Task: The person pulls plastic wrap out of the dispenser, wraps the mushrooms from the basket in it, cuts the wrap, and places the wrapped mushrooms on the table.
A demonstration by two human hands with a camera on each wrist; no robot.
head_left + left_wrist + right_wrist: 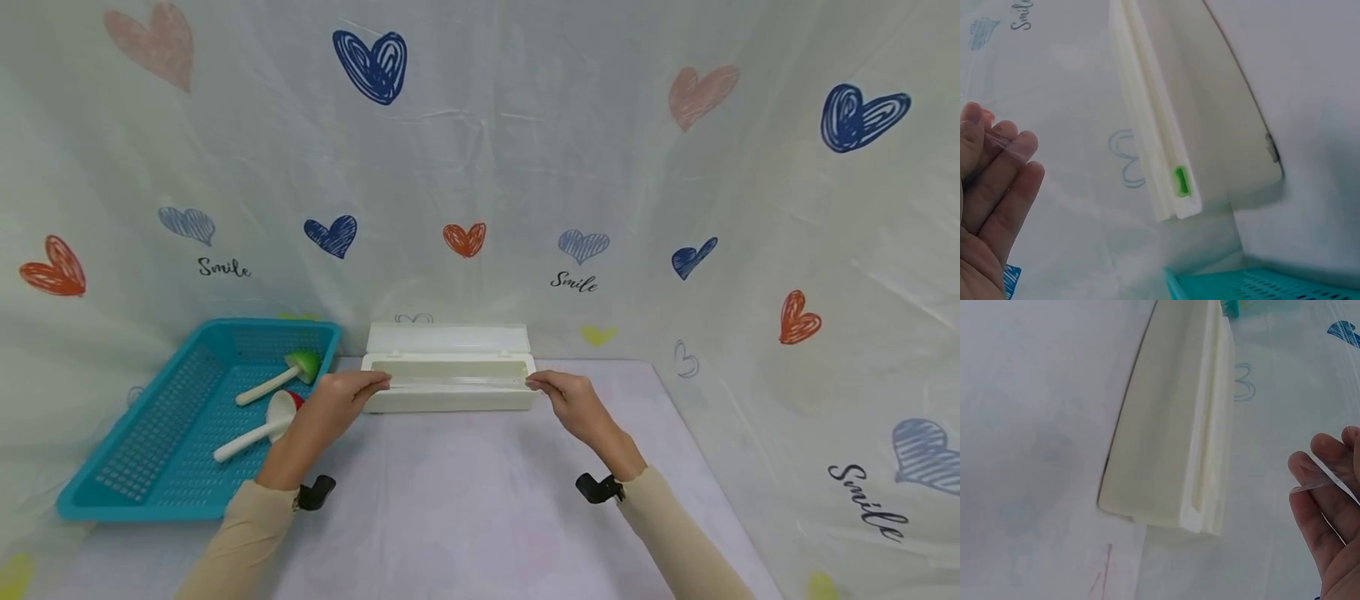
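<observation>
A long white cling film dispenser box [450, 402] stands at the back of the table, its lid [448, 337] raised behind it. My left hand [337, 408] is over the box's left end, and its thumb and fingertips pinch clear cling film [1017, 150]. Over the right end, my right hand [579, 404] pinches another part of the clear film [1319, 484] the same way. The film is so transparent that its full extent between the hands cannot be told. A green catch [1181, 181] shows at one end of the box in the left wrist view.
To the left sits a blue perforated basket [202, 321]. Inside it lie a green scoop with a white handle [303, 365] and a red-and-white ladle [279, 413], partly hidden by my left arm. A heart-printed curtain [510, 167] hangs behind the table.
</observation>
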